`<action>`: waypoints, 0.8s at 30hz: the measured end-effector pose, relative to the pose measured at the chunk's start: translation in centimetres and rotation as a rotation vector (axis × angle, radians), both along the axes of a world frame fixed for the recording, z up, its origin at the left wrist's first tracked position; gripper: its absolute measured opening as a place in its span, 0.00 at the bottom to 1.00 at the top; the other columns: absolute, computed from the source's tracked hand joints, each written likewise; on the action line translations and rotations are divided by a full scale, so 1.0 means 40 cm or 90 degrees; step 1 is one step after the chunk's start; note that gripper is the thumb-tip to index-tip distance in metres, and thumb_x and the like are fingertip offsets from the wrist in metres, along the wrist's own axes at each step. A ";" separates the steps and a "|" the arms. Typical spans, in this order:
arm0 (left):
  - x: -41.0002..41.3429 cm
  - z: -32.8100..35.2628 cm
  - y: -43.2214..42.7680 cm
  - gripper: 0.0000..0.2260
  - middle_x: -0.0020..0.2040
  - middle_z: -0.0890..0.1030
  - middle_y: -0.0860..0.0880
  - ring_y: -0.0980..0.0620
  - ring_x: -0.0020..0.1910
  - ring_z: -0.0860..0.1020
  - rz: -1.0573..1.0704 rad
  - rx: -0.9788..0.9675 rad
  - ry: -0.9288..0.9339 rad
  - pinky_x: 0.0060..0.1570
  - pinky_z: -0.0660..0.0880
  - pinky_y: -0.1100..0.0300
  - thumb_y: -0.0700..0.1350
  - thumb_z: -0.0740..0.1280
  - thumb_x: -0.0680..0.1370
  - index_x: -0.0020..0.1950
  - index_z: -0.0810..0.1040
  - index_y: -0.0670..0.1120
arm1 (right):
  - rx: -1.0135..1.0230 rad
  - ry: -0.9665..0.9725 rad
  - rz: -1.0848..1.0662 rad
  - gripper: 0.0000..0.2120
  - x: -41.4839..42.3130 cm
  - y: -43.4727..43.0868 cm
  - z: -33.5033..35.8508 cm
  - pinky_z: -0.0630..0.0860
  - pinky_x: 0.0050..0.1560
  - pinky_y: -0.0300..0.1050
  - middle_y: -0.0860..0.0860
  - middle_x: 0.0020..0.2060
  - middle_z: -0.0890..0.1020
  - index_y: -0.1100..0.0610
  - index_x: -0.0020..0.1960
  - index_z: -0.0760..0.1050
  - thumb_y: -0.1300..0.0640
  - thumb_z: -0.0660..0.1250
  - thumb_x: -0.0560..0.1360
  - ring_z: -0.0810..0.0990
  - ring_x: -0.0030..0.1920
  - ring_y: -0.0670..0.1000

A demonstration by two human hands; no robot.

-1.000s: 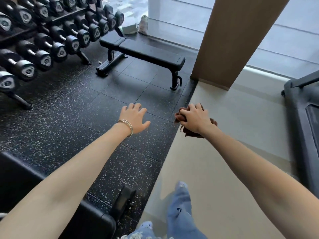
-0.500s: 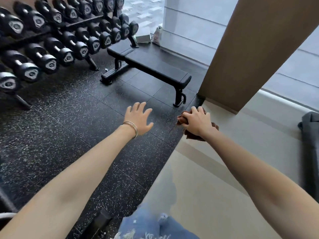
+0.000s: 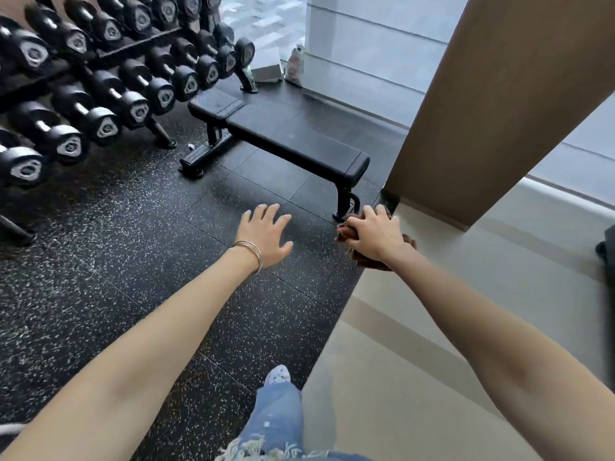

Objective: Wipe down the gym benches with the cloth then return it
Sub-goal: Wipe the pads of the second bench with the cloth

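A black flat gym bench point(image 3: 286, 136) stands ahead on the speckled rubber floor, its near end just beyond my hands. My right hand point(image 3: 374, 232) is closed around a bunched reddish-brown cloth point(image 3: 369, 261), which shows under and beside the fingers, in front of the bench's near foot. My left hand point(image 3: 266, 232), with thin bangles at the wrist, is held out flat over the floor with fingers spread and nothing in it. Both arms reach forward; neither hand touches the bench.
A rack of black dumbbells point(image 3: 100, 81) fills the left side. A brown pillar point(image 3: 482, 104) rises on the right beside a window. A pale floor strip point(image 3: 416, 361) runs at right. A small box and bag point(image 3: 283, 66) lie past the bench. My jeans leg and shoe point(image 3: 276, 404) are below.
I have walked closer to the far bench, which now looks larger and nearer. The other bench at the lower left and the machine at right have left the view. The hands keep their pose.
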State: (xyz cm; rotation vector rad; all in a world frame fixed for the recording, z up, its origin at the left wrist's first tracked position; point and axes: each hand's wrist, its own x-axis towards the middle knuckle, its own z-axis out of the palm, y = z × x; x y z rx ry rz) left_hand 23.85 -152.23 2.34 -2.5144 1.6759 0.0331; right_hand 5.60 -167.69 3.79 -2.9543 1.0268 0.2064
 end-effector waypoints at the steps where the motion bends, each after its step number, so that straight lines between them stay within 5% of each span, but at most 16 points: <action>1: 0.037 0.007 -0.036 0.28 0.76 0.57 0.46 0.45 0.73 0.56 -0.006 0.003 0.000 0.71 0.57 0.46 0.60 0.56 0.76 0.74 0.58 0.52 | 0.000 -0.006 -0.008 0.17 0.032 -0.031 0.008 0.68 0.56 0.60 0.56 0.57 0.71 0.48 0.60 0.72 0.42 0.62 0.75 0.66 0.61 0.60; 24: 0.543 -0.023 -0.756 0.28 0.74 0.59 0.45 0.45 0.73 0.57 -0.030 0.032 0.004 0.69 0.58 0.48 0.61 0.57 0.76 0.74 0.59 0.52 | 0.039 0.018 -0.048 0.17 0.504 -0.762 -0.038 0.67 0.57 0.61 0.57 0.59 0.70 0.48 0.60 0.72 0.42 0.62 0.75 0.65 0.62 0.60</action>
